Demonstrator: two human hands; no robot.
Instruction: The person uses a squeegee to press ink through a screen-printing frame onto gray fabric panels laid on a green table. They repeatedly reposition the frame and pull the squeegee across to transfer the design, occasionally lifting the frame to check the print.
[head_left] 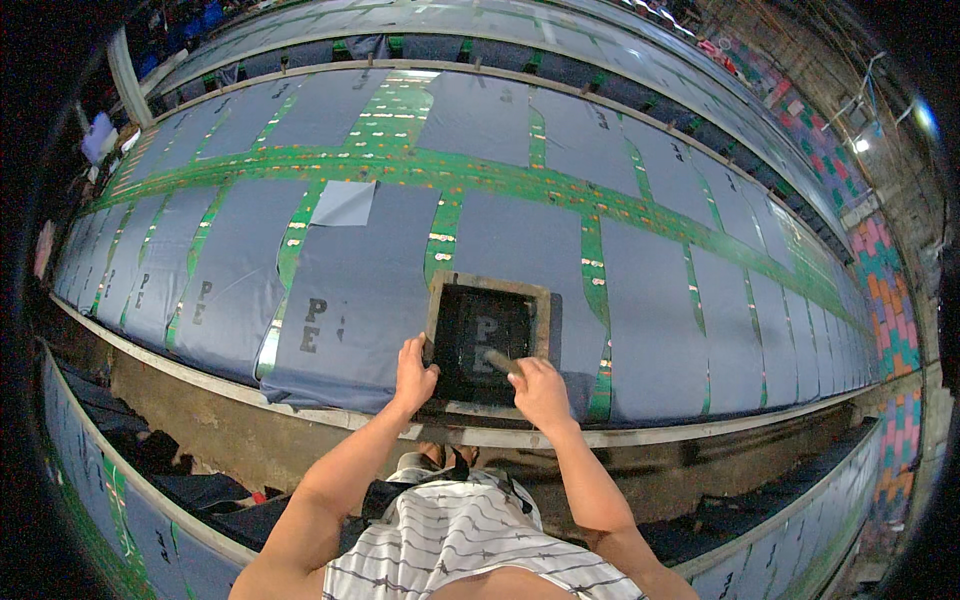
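A wooden-framed printing screen lies on a dark blue-grey fabric panel near the table's front edge. Its mesh is dark with ink, and pale letter shapes show through it. My left hand is closed around the left side of the frame, close to its lower corner. In my right hand is a small squeegee, tilted over the lower part of the mesh; the fingers partly cover it. To the left of the frame, black printed letters mark the same panel.
The long green table carries rows of fabric panels, several with black marks. A pale square sheet lies beyond my left hand. A narrow aisle runs before me, with other tables behind me and farther off. Coloured paving borders the right side.
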